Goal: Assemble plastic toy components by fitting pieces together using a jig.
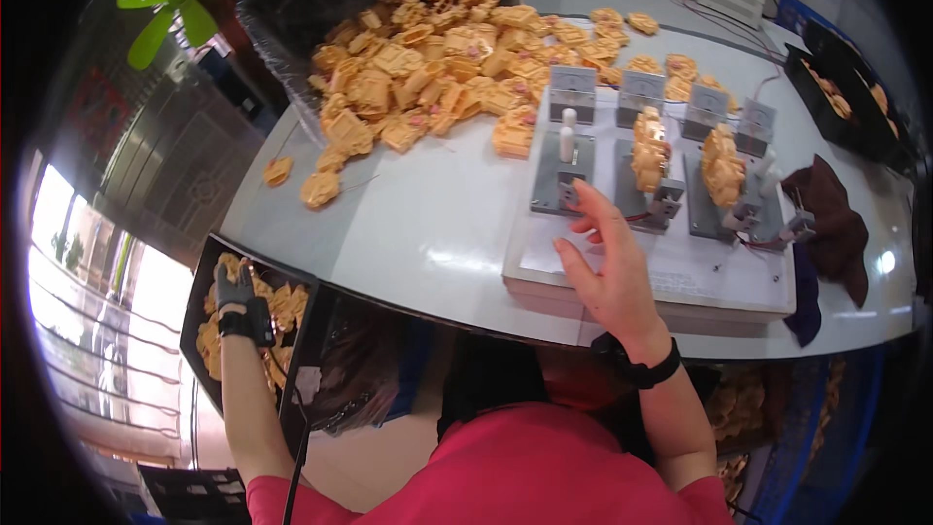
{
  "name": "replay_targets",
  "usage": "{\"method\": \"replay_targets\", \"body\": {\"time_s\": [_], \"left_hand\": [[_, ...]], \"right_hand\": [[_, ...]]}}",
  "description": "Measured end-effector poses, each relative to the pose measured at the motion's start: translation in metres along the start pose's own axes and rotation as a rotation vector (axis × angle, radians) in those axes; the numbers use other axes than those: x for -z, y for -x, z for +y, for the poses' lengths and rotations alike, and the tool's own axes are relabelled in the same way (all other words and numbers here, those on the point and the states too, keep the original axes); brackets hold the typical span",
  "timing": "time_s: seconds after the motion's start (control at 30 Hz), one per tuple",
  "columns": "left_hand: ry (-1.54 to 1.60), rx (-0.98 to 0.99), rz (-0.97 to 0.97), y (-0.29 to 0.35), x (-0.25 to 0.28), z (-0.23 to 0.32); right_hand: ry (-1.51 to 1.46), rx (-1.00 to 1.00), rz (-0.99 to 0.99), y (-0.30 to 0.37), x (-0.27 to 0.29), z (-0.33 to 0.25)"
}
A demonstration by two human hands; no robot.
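Moulded parts (428,63), amber plastic, ribbed and hollow, glossy; heaped toward bench's (408,248) back edge, spilling from a black bin (292,0) with crinkled film at its side. Near bench's front edge, right half: white test board (671,267), flat-topped, with grey blocks and white knobs; two amber parts stand upright in its stations. Crumpled brown cloth (838,219) by right end. Lower layers of heap hidden; dark tray's (303,331) contents, below bench's front-left corner, partly covered. Left hand (235,294), grey-gloved, reaches down into that tray, arm extended; grip cannot be told. Right hand (610,267) empty, half-open, index at a grey clamp (570,192), contact unclear, thumb apart.
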State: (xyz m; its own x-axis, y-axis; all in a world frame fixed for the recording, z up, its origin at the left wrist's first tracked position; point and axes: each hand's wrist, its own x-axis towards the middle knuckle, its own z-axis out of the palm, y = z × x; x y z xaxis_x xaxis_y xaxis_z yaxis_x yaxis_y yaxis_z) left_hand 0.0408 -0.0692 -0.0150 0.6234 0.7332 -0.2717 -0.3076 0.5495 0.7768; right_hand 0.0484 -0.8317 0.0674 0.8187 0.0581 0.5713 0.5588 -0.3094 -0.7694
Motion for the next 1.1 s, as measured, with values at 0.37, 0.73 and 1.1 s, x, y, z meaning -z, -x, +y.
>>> {"method": "replay_targets", "body": {"time_s": [0.37,0.73,1.1], "left_hand": [[-1.083,-0.593,-1.208,0.391,-0.305,-0.205],[-1.507,-0.578,-1.404,0.431,-0.305,-0.261],[-1.434,-0.434,-1.375,0.431,-0.303,-0.26]], "right_hand": [[0.575,-0.086,-0.092,0.037,0.078,-0.003],[0.556,-0.094,-0.003,0.033,0.074,0.007],[0.534,-0.114,-0.009,0.034,0.073,0.005]]}}
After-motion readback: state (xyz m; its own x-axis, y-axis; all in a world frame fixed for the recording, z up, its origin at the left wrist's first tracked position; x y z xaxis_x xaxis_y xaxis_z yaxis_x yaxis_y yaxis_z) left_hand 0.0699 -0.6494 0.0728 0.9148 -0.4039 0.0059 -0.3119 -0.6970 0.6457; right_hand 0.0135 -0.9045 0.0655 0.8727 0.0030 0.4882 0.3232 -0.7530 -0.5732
